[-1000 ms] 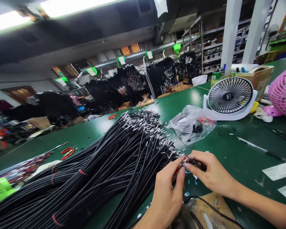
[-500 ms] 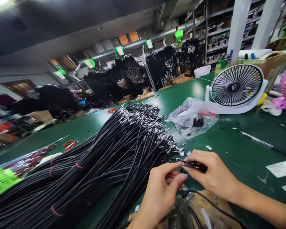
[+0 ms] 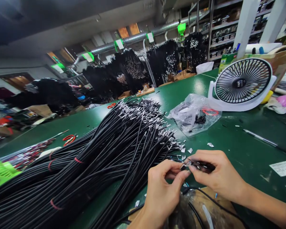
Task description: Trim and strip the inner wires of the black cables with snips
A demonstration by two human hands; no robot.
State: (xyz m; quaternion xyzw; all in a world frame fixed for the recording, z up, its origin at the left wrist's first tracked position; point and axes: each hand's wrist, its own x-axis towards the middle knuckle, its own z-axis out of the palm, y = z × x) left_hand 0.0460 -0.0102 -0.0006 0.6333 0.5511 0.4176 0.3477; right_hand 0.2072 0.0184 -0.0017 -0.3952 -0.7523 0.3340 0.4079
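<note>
Your left hand point(image 3: 165, 184) pinched on small dark piece point(image 3: 184, 167); your right hand point(image 3: 224, 175) clasped round dark tool point(image 3: 203, 166), kind unclear. Piece sits toward near edge of green table point(image 3: 243, 159), near tips of black cables point(image 3: 105, 152). Foil scraps point(image 3: 210, 144) lie loose, so some work seems done; piece looks unfinished, number left unclear. Both hands bent inward, facing, nearly touching.

The cables point(image 3: 95, 152) have smooth, plastic-looking jackets with a faint sheen. The table point(image 3: 245, 152) is smooth and glossy, the bag point(image 3: 187, 116) crinkled clear plastic, the fan point(image 3: 239, 83) smooth plastic.
</note>
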